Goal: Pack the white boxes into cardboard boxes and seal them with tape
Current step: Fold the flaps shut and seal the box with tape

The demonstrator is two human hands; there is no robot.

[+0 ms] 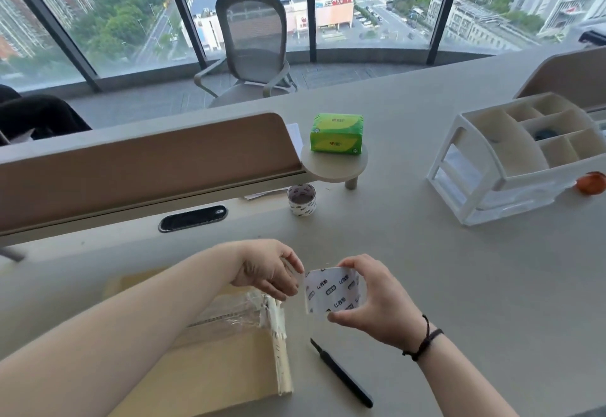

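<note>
I've got the printed tape roll (333, 290) up off the counter (475, 285) in my right hand (377, 305), thumb on the near edge and fingers over the far edge, so the roll can turn between them. My left hand (270, 272) is pinched narrow right at the roll's left side, closed on what looks like the free end of the tape. I can't make out the strip itself clearly, so that's my read, not a certainty.

The cardboard box (210, 351) lies flat at the near left, just under my left forearm, flaps down. Clear tape already shines across its top, and a band of printed tape (278, 334) runs down its right edge. So I judge this one is mostly sealed and I'm drawing another length to finish it. No white boxes are in sight; if they're packed inside, I can't tell from here.

I'm holding the roll just beside the box's right corner, close enough that a pulled strip drops straight onto the seam. A black cutter (341, 374) lies on the counter just right of the box, near my right wrist, handy for the cut. A second tape roll (301, 199) stands upright farther back by the divider (147, 167), well apart, a spare.

Risk as I see it: the loose end folding back and sticking to itself before it reaches the cardboard.
</note>
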